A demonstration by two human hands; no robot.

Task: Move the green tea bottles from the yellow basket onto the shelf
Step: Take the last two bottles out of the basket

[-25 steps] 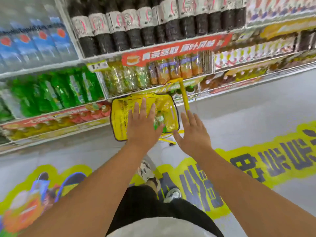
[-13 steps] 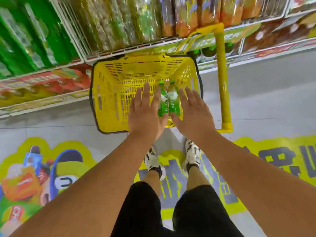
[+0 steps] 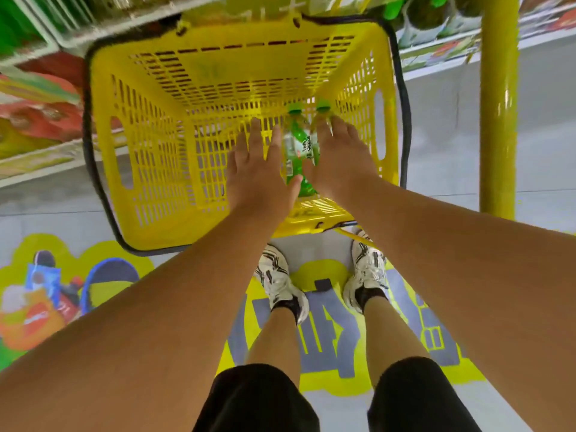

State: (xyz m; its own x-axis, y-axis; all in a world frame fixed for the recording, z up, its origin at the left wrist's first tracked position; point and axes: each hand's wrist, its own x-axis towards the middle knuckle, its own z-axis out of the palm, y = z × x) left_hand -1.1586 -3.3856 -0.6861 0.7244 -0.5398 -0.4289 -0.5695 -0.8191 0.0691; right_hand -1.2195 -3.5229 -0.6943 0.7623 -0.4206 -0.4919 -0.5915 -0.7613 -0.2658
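Observation:
The yellow basket (image 3: 149, 126) stands on the floor under me. Two green tea bottles stand side by side in its near right corner. The left bottle (image 3: 300, 145) shows its green cap and label. Only the cap of the right bottle (image 3: 323, 105) is visible. My left hand (image 3: 258, 173) reaches down to the left of the bottles with straight fingers, its thumb against the left bottle. My right hand (image 3: 341, 160) lies over the right bottle with its fingers stretched toward the cap. The low shelf (image 3: 436, 54) runs behind the basket.
The basket's yellow pull handle (image 3: 498, 104) rises upright at the right. Green-capped bottles (image 3: 394, 9) stand on the low shelf at the top right, with wire racks of drinks (image 3: 46, 23) at the top left. My two feet in white shoes (image 3: 280, 285) stand on a printed floor sticker.
The view has dropped closer to the basket. Both hands have gone deeper into it and closed in on the two bottles from either side.

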